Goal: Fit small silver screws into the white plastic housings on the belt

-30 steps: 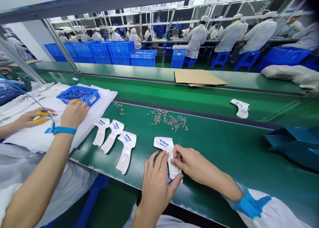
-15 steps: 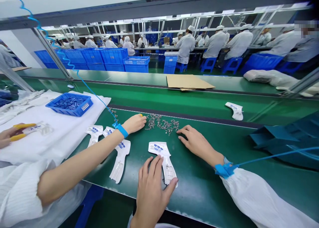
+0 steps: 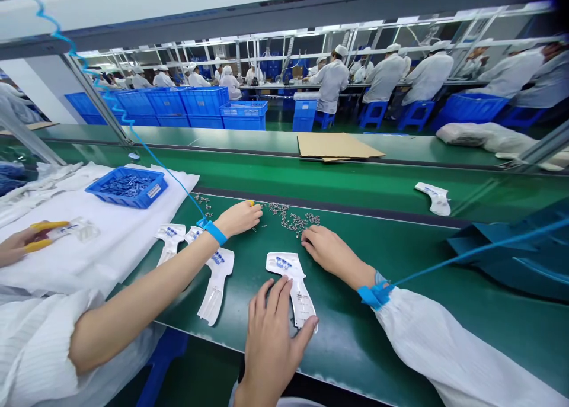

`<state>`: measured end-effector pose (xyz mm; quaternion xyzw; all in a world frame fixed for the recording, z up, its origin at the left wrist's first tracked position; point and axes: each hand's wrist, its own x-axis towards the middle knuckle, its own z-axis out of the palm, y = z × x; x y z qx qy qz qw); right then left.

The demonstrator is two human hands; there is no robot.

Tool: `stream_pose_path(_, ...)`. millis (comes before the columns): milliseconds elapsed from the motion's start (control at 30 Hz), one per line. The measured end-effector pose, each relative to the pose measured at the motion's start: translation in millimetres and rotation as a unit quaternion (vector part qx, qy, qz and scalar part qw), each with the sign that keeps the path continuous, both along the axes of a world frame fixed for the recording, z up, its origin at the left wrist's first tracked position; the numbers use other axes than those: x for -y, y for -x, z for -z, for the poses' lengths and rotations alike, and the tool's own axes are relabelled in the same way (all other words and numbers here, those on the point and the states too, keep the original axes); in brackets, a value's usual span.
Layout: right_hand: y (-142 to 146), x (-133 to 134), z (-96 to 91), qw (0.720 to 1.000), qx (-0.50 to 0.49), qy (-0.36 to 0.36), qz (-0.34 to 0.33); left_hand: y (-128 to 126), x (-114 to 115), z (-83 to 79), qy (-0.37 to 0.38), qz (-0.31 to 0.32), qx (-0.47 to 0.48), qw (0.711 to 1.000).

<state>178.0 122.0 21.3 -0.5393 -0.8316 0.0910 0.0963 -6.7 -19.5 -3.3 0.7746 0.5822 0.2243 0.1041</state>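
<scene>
My left hand (image 3: 273, 333) lies over a white plastic pistol-grip housing half (image 3: 291, 271) on the green bench, fingers along its left edge and thumb at its lower right. The housing's inside faces up, with blue parts in its head. At the near right edge of a scattered pile of small metal parts (image 3: 293, 220), my right hand (image 3: 331, 250) has its fingers curled together; whatever is between the fingertips is hidden. A co-worker's hand (image 3: 242, 217) reaches to the pile's left side. More housing halves, one of them nearby (image 3: 216, 285), lie under that arm.
A blue tray (image 3: 127, 188) of blue parts sits on white sheeting at left, near another hand holding yellow-handled pliers (image 3: 42, 235). One more housing (image 3: 435, 199) lies on the green strip behind. Dark teal bins (image 3: 511, 259) stand at right; cardboard (image 3: 340, 146) rests on the far ledge.
My right hand has moved left along the pile, and its fingers have drawn together. The housing on the strip behind has shifted right. My left hand stays on its housing half.
</scene>
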Motion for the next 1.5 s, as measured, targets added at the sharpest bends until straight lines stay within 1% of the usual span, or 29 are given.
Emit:
stream_pose_path(67, -4, 5, -3.8, 1.0, 0.0, 0.002, -0.002, 0, 0, -0.3, -0.006, -0.001, 0.006, 1.0)
stream_pose_path(133, -9, 16, -11.5, 1.0, -0.021, 0.017, 0.001, 0, 1, -1.5, -0.017, -0.002, 0.023, 1.0)
stream_pose_path(200, -11, 34, -21.3, 0.991, -0.106, 0.083, 0.01, 0, 2, -3.9, -0.034, -0.001, 0.057, 0.998)
stream_pose_path(233, -11, 44, -26.0, 0.977, -0.166, 0.133, 0.015, -1, 3, -5.6, -0.046, 0.002, 0.078, 0.996)
stream_pose_path(300, -8, 64, -33.7, 0.929, -0.284, 0.237, 0.022, -3, 5, -9.3, -0.069, 0.011, 0.12, 0.99)
stream_pose_path(367, -3, 82, -38.0, 0.886, -0.35, 0.303, 0.023, -6, 7, -13.2, -0.09, 0.022, 0.157, 0.983)
stream_pose_path(400, 0, 89, -38.8, 0.872, -0.369, 0.321, 0.026, -7, 7, -14.9, -0.099, 0.024, 0.173, 0.98)
stream_pose_path(467, 5, 98, -38.0, 0.856, -0.392, 0.335, 0.037, -10, 6, -17.5, -0.116, 0.022, 0.2, 0.973)
stream_pose_path(567, 9, 102, -33.1, 0.847, -0.415, 0.328, 0.054, -12, 5, -19.1, -0.143, 0.006, 0.219, 0.965)
stream_pose_path(733, 12, 102, -26.0, 0.829, -0.446, 0.334, 0.037, -13, 5, -18.3, -0.182, -0.019, 0.225, 0.957)
stream_pose_path(800, 12, 102, -26.4, 0.835, -0.442, 0.325, 0.032, -13, 5, -18.2, -0.185, -0.02, 0.228, 0.956)
stream_pose_path(833, 12, 103, -27.3, 0.845, -0.432, 0.314, 0.03, -13, 5, -18.3, -0.183, -0.019, 0.228, 0.956)
stream_pose_path(967, 9, 101, -32.6, 0.899, -0.359, 0.251, 0.022, -11, 5, -17.5, -0.163, -0.004, 0.221, 0.961)
stream_pose_path(1067, 5, 96, -35.0, 0.925, -0.3, 0.235, 0.012, -8, 5, -15.5, -0.141, 0.005, 0.208, 0.968)
stream_pose_path(1167, 2, 91, -33.9, 0.947, -0.23, 0.226, -0.005, -5, 5, -12.2, -0.102, -0.008, 0.169, 0.98)
stream_pose_path(1333, 5, 83, -28.1, 0.969, -0.128, 0.208, -0.029, -2, 4, -5.3, -0.027, 0.008, 0.069, 0.997)
stream_pose_path(1500, 10, 81, -25.9, 0.976, -0.099, 0.19, -0.033, -4, 3, -3.3, -0.005, 0.007, 0.052, 0.999)
